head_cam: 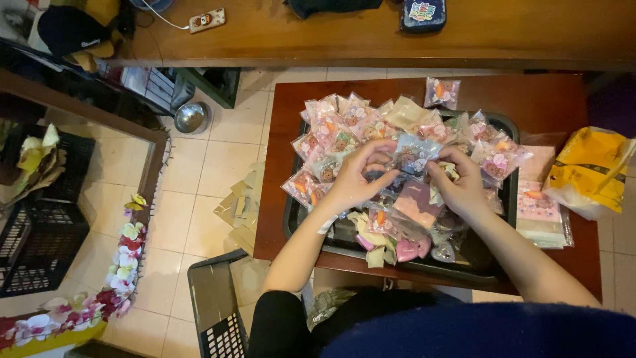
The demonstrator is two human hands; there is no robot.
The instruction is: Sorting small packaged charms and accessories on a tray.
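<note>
Fingers (383, 161) of both hands pinched closed on one small clear packet (412, 156) with a printed pattern, held between them above the middle of the tray (509, 126). Left hand (354, 179) grips the packet's left edge; right hand (460, 185) grips the right edge, thumb on top. Packet is lifted off the pile, not resting on it.

Step in hand, by judgement: closing or pressing flat the mouth of this packet. Whether it is already sealed cannot be told; fingers cover the flap.

Directly beneath: a pink pouch (416, 202) and loose pale pieces (374, 255) lying in the tray's near half. Beyond the fingers: a heap of finished packets (338, 129) fills the far half of the tray and spills toward the left rim. One packet (442, 92) lies apart on the tabletop (278, 132) past the tray. Right of the tray: a stack of flat empty bags (538, 205), then a yellow bag (586, 169).

Next move, by judgement, calls for keeping both edges level while the flap is pressed, then a free spot on the heap that will not slide off the rim.
</note>
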